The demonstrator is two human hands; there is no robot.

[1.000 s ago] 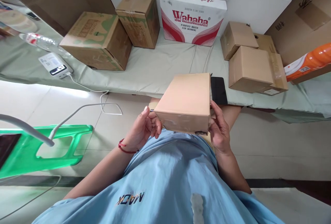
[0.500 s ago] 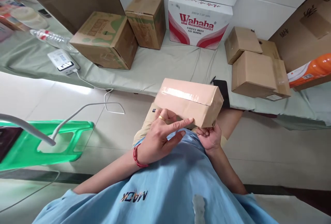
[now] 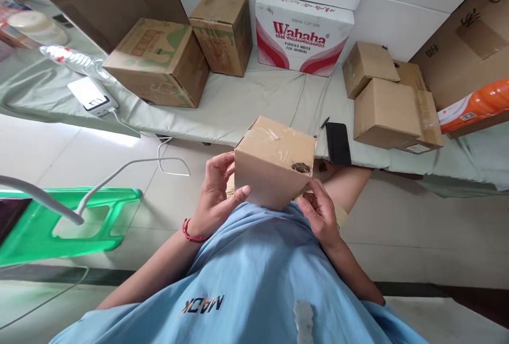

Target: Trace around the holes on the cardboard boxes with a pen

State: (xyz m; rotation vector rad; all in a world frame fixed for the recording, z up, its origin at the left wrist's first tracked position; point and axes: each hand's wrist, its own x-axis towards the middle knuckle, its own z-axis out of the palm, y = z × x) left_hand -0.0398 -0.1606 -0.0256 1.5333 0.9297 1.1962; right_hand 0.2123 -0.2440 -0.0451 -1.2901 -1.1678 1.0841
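Observation:
A small taped cardboard box (image 3: 272, 161) is held up on end in front of my chest, one corner pointing toward me, with a dark scuff on its right edge. My left hand (image 3: 214, 195) grips its left side, thumb across the near face and fingers curled behind. My right hand (image 3: 320, 211) holds the lower right corner from below, fingers closed on it. A black phone (image 3: 338, 142) lies on the cloth-covered surface (image 3: 254, 105) just beyond the box.
On the cloth stand a green-printed carton (image 3: 155, 63), a brown carton (image 3: 220, 28), a white Wahaha box (image 3: 304, 34), stacked small boxes (image 3: 387, 105), a power bank (image 3: 92, 97) with white cable and a bottle (image 3: 75, 60). A green plastic stool (image 3: 59, 225) is at left.
The box has been turned in both hands: from flat with its broad face up, to its long taped side, to standing on end. The left hand shifted from the top edge to the left side.

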